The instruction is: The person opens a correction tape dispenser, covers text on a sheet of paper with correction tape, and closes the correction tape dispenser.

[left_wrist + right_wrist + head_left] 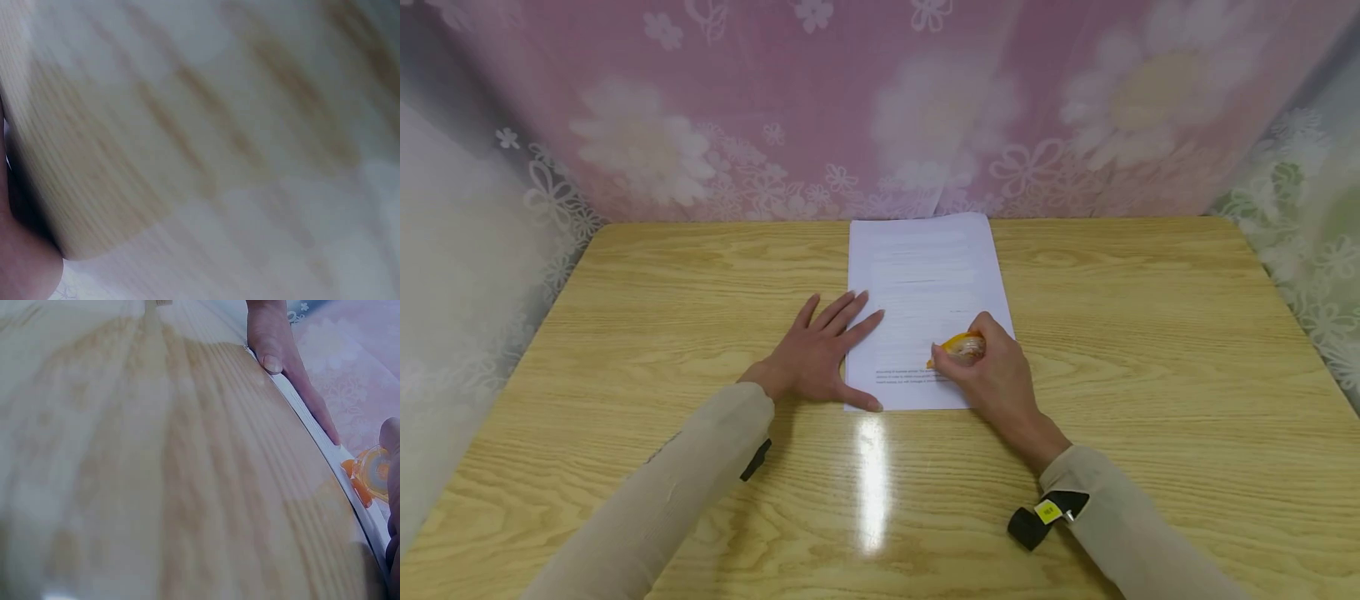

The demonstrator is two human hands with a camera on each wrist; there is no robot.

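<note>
A stack of white paper [917, 258] lies near the far edge of the table. Several dark printed lines show low on its top sheet, while most of the sheet above looks white with faint marks. My left hand [820, 358] rests with spread fingers across the paper's left edge. In my right hand [1006, 379] I grip an orange and clear correction tape dispenser [964, 347] between thumb and fingers, over the lower right of the sheet. The right wrist view shows the dispenser [369, 472] with its tip at the paper; the fingers partly hide it.
The light wood-grain table [1150, 333] spreads out around the paper. A pink flowered curtain [820, 108] hangs behind it, with pale flowered cloth at both sides. A black wrist strap [1037, 521] sits on the right sleeve. The left wrist view is mostly blurred tabletop.
</note>
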